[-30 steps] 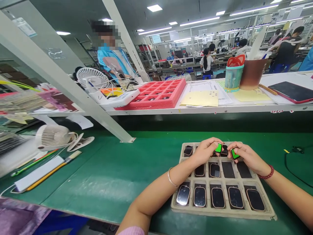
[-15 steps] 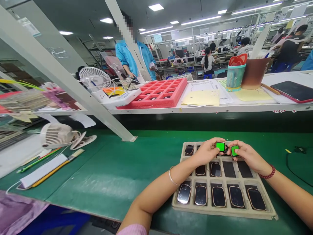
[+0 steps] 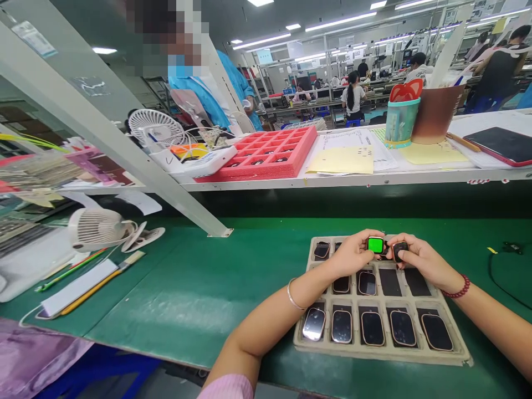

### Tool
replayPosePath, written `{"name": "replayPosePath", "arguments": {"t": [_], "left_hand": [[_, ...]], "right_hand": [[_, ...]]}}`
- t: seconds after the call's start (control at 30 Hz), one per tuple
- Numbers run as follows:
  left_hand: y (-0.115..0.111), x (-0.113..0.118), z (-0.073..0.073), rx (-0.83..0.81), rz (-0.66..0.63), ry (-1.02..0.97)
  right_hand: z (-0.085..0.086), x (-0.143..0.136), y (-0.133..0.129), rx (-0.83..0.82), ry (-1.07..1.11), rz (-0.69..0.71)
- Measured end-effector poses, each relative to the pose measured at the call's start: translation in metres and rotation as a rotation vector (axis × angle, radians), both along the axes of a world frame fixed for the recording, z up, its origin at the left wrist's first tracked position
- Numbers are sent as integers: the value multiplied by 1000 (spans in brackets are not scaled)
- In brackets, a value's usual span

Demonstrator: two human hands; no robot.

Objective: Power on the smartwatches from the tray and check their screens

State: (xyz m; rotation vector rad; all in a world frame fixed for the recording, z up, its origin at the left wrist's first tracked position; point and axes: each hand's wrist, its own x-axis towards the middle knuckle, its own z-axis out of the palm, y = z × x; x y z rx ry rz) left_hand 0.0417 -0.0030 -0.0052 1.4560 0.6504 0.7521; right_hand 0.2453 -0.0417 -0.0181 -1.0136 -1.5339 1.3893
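Over the back row of a beige compartment tray (image 3: 366, 354), my left hand (image 3: 352, 255) is closed on a smartwatch (image 3: 375, 245) whose screen glows green. Close beside it, my right hand (image 3: 419, 257) grips a second smartwatch (image 3: 399, 251) with a dark screen, its thumb over the front. The front row of the tray holds several dark-screened smartwatches (image 3: 373, 328) with gold-toned rims. In the middle row, a watch (image 3: 367, 283) lies left of two compartments showing only dark liners (image 3: 389, 282). My hands hide part of the back row.
A shelf (image 3: 344, 182) crosses behind the tray, carrying a red foam tray (image 3: 305, 152), papers, cups and a phone (image 3: 502, 145). A slanted white post (image 3: 183, 197) meets the green bench at left. A small fan (image 3: 97, 228), pens and a brush lie far left; a black cable (image 3: 494, 277) lies right.
The screen of the watch in my right hand has gone from green to dark. Both hands stay over the tray. The person in blue behind the shelf has come nearer and shifted left.
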Motion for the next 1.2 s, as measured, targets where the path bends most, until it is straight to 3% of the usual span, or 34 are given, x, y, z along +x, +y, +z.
{"name": "replayPosePath", "arguments": {"t": [0.83,1.2], "left_hand": [[-2,-2,8,72,49,49],[1,-1,4,-4,62,-12]], "right_hand": [[3,-1,-1,46,-3,31],[-1,-2,0,-17,104,4]]}}
